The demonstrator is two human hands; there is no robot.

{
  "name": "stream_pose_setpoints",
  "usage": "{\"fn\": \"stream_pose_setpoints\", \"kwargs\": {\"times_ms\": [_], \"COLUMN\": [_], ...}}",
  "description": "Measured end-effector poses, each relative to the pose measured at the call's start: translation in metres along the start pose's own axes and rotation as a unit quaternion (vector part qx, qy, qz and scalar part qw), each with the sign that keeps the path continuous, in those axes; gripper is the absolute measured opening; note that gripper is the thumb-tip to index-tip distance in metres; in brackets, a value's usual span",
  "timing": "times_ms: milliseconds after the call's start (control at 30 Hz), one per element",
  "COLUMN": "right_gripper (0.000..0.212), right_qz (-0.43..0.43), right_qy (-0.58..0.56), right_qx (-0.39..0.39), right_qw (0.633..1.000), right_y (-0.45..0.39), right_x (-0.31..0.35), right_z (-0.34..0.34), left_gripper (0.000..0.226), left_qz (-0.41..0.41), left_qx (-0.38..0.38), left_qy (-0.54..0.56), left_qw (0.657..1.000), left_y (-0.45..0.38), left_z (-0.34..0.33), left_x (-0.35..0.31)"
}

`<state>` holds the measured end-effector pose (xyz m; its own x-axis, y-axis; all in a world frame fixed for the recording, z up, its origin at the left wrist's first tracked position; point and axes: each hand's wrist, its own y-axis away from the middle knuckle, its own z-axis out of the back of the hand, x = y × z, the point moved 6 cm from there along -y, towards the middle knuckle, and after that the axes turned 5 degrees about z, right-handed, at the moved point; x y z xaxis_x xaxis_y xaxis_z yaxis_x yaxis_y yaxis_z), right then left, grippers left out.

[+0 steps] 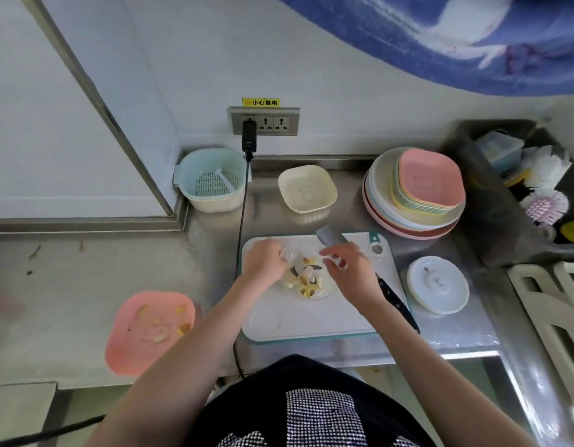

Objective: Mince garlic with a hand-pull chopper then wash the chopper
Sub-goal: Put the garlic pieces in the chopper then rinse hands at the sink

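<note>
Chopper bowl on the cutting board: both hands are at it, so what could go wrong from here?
The knife lies under the right hand; a wrist shift could catch its blade. The clear chopper bowl has blades among the garlic pieces, close to the left hand.

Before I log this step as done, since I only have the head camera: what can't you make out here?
- Chopper bowl: clear, part hidden by both hands; blade barely readable.
- Left hand: whether its fingers hold anything is blurred.
- Right hand: fingers curl round something small, unidentifiable.
- Knife: middle hidden under the right hand.
- Brushes in the sink: cut by the right edge.
</note>
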<state>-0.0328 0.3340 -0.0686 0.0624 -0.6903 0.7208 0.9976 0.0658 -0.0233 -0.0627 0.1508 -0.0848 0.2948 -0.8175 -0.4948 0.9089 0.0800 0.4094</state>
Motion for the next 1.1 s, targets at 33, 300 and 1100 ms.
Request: {"fn": "stream_pose_setpoints", "kwargs": {"times_ms": [33, 300, 1100], "right_gripper": [0.023, 0.017, 0.024], "right_qz": [0.017, -0.028, -0.007], "right_qy": [0.015, 0.111, 0.050], "right_qx": [0.062, 0.223, -0.008], "right_qw": [0.998, 0.968, 0.999], "right_y": [-0.005, -0.015, -0.015], "right_x": [0.004, -0.002, -0.015], "right_z": [-0.010, -0.039, -0.007], "left_gripper": [0.013, 0.015, 0.018], "left_qz": [-0.008, 0.017, 0.087], "left_qx": [0.002, 0.023, 0.102], "left_qy": [0.005, 0.059, 0.178], "left_qw": [1.000, 0.998, 0.975], "left_y": [0.000, -0.001, 0.002], "left_z": [-0.004, -0.021, -0.036], "left_x": [0.000, 0.011, 0.020]}}
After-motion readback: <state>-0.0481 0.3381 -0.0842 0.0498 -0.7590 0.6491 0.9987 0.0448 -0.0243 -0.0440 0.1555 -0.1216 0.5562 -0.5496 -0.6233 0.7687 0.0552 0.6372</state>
